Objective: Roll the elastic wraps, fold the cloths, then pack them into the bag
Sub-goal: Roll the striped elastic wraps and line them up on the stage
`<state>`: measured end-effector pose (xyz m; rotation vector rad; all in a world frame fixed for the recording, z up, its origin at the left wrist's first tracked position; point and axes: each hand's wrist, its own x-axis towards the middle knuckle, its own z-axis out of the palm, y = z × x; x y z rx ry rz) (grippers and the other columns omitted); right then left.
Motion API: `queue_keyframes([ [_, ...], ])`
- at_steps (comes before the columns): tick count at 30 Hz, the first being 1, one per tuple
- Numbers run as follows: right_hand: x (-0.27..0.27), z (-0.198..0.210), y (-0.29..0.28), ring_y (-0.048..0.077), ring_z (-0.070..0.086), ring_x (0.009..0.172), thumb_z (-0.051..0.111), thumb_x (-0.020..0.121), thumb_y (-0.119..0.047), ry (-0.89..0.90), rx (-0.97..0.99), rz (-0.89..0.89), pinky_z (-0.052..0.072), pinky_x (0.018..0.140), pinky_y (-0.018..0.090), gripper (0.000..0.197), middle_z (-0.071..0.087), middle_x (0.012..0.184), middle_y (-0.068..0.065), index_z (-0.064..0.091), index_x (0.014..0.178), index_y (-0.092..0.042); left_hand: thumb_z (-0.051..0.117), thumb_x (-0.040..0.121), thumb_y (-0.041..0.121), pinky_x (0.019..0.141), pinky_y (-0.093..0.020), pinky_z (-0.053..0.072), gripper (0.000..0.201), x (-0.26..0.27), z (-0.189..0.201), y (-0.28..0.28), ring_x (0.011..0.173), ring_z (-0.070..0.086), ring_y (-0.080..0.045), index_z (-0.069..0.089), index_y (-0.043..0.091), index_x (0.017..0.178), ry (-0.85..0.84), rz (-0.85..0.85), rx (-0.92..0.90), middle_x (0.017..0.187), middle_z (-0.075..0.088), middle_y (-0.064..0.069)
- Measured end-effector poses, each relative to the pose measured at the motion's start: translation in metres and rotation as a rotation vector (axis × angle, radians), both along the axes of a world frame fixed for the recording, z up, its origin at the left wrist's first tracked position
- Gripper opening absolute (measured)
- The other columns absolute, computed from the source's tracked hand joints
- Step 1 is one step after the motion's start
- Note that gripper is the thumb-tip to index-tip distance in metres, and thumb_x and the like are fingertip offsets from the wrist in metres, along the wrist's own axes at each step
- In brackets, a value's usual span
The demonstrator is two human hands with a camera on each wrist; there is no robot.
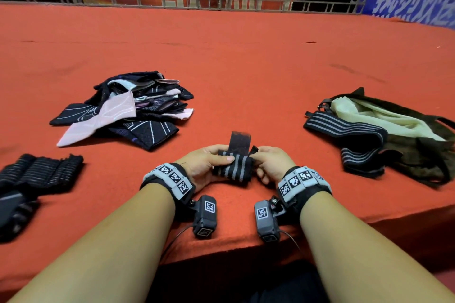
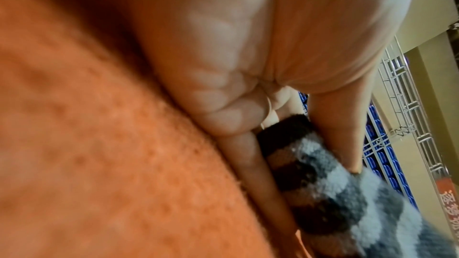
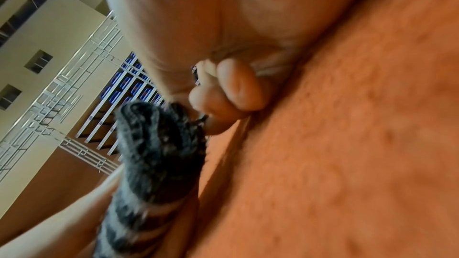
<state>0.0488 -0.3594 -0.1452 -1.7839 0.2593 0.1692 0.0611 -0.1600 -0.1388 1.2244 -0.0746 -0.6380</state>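
Black-and-grey striped elastic wrap, rolled into a short bundle with a dark tail strip sticking up behind it, sits low over the red felt table in front of me, gripped at one end by my left hand and pinched at the other by my right hand. To my left I see a heap of pink and dark cloths and some rolled wraps; to my right, an unrolled striped wrap drapes over the dark bag.
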Motion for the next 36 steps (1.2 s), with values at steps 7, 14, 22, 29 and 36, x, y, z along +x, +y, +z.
queue_keyframes([
  [7,-0.002,-0.004,-0.005,0.018,0.052,0.054,0.069,0.092,-0.033,-0.076,0.154,0.115,0.031,0.032,0.021,0.032,0.059,0.078,0.012,0.068,0.102,-0.003,0.065,0.089,-0.003,0.077,-0.040,0.062,0.036,0.006,0.001,-0.006,0.085,0.071,-0.026,0.065,0.004,0.125,-0.040,-0.035,0.109,0.107,0.070,-0.019],
  [14,-0.002,-0.004,-0.004,0.012,0.041,0.047,0.066,0.096,-0.024,-0.138,0.177,0.043,0.028,0.036,0.020,0.017,0.053,0.059,0.000,0.076,0.098,-0.011,0.066,0.090,-0.002,0.067,-0.038,0.063,0.020,0.007,0.004,-0.010,0.073,0.070,-0.022,0.068,0.011,0.105,-0.057,-0.067,0.209,0.091,0.070,-0.013],
  [22,-0.010,-0.013,0.001,0.019,0.063,0.082,0.067,0.095,-0.018,-0.249,0.166,0.021,0.053,0.068,0.031,0.020,0.069,0.097,0.003,0.076,0.100,-0.001,0.068,0.089,0.002,0.061,-0.035,0.060,0.011,0.007,0.007,-0.018,0.074,0.071,-0.021,0.071,0.009,0.097,-0.048,-0.007,0.334,0.086,0.071,-0.013],
  [29,-0.012,-0.016,0.003,0.018,0.069,0.105,0.067,0.094,-0.007,-0.271,0.164,0.139,0.053,0.099,0.033,0.017,0.075,0.111,0.006,0.077,0.108,-0.008,0.064,0.088,-0.004,0.058,-0.034,0.061,0.014,0.011,0.005,-0.018,0.071,0.072,-0.021,0.071,0.003,0.099,0.000,0.032,0.311,0.085,0.071,-0.015],
  [36,-0.019,-0.008,0.008,0.002,0.069,0.102,0.067,0.093,-0.005,-0.281,0.026,0.189,0.050,0.093,0.015,0.022,0.076,0.107,-0.006,0.076,0.112,-0.012,0.059,0.094,0.003,0.064,-0.035,0.063,0.023,0.016,0.009,-0.008,0.083,0.074,-0.024,0.066,-0.005,0.114,0.149,-0.043,0.225,0.097,0.071,-0.017],
])
